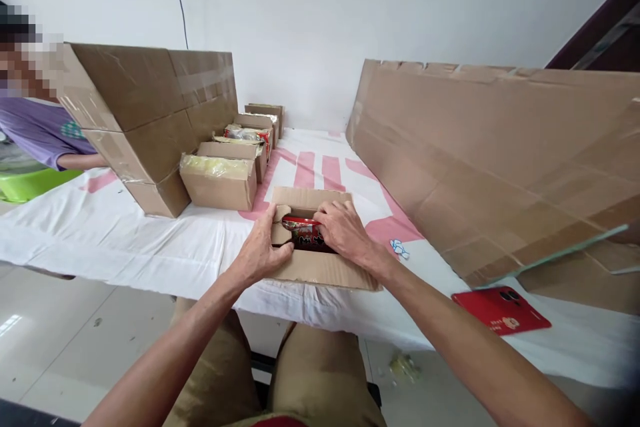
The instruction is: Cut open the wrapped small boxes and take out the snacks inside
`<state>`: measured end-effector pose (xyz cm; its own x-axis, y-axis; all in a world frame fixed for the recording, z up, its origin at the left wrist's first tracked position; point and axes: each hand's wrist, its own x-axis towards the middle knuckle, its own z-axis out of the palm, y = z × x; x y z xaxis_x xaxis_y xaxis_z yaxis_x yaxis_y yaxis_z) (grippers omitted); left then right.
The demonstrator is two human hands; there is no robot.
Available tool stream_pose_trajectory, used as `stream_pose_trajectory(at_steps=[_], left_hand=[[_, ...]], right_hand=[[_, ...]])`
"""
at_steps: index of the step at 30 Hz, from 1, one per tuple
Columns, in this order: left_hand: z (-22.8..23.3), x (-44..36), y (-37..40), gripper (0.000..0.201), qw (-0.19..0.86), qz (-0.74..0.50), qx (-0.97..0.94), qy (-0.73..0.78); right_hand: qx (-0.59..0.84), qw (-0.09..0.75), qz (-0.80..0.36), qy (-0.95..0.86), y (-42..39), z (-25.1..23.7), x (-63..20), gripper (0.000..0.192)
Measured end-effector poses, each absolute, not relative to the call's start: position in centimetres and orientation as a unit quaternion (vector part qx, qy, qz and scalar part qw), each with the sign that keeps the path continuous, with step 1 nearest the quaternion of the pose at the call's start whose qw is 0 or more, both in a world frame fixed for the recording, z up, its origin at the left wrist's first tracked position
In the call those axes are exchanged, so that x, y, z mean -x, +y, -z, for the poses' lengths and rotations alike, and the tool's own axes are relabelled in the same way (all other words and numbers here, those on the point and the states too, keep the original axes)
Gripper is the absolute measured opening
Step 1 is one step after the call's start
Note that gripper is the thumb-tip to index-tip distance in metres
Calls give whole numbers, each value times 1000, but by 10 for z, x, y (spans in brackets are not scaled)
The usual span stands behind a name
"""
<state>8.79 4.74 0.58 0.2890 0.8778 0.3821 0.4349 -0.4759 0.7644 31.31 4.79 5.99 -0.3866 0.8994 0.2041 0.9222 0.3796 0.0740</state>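
Head view: we see our left hand curled over the left flap of a small cardboard box at the near edge of the table, thumb pinching the flap. Our right hand lies on the box's open top, fingers pressing on a red snack packet inside; whether they grip it we cannot tell. The packet carries print too blurred to read. Beyond, a row of small open boxes holding packets runs toward the wall beside a large taped carton. Flattened cardboard sheets lean at the right. A red phone lies near the right forearm. A person in a purple shirt sits at the far left.
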Motion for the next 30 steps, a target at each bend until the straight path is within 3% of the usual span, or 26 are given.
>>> stream_pose_trajectory(at_steps=[4,7,12,17,20,22,26,30], left_hand=[[-11,-96,45,90,276,-433,-746,425],[-12,-98,44,91,283,-441,-741,420],[-23,-80,53,97,288,-486,-692,450],[-67,-75,58,96,303,-566,-685,346],[-85,-87,52,74,421,-555,-662,276],[-88,-90,48,56,487,-554,-616,277],[-90,-76,47,45,555,-599,-487,308],[-100,-61,49,62,577,-627,-430,300]], right_hand=[[574,314,93,-750,53,-56,-328,18],[560,413,103,-711,55,-66,-337,16],[530,441,17,-725,51,-120,-356,16],[503,380,-116,-768,39,-180,-353,14],[470,339,-112,-807,33,-197,-334,12],[448,364,-97,-811,30,-199,-326,10],[418,517,-174,-726,29,-188,-331,46],[396,474,-382,-687,29,-165,-330,66]])
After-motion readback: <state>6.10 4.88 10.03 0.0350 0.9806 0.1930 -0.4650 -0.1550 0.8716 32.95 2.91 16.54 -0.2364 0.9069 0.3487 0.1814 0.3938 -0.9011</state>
